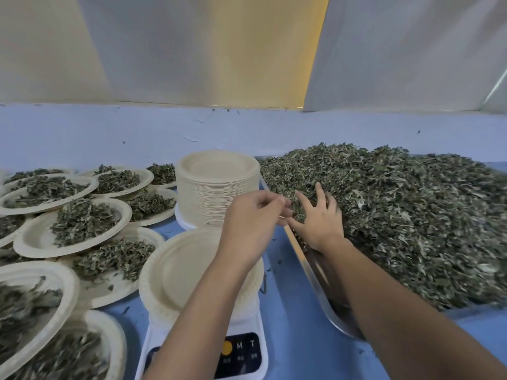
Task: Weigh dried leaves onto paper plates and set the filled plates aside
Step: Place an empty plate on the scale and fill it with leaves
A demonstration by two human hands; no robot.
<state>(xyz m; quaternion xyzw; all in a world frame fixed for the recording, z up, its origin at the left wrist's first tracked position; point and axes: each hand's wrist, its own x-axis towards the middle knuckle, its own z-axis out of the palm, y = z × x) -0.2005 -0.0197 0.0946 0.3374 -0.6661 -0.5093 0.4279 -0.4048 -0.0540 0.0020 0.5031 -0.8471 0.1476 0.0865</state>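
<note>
— Where were the hands?
— My right hand point(319, 218) lay spread-fingered on the dried leaves point(397, 201) in the steel tray point(318, 275). My left hand point(255, 212) was curled, its contents unclear. The empty paper plate point(175, 270) sat on the scale point(247, 352).

Light is soft and even, shadows faint. The wide lens bends the edges, and the filled plates point(68, 283) (lower left corner) smear with blur.
</note>
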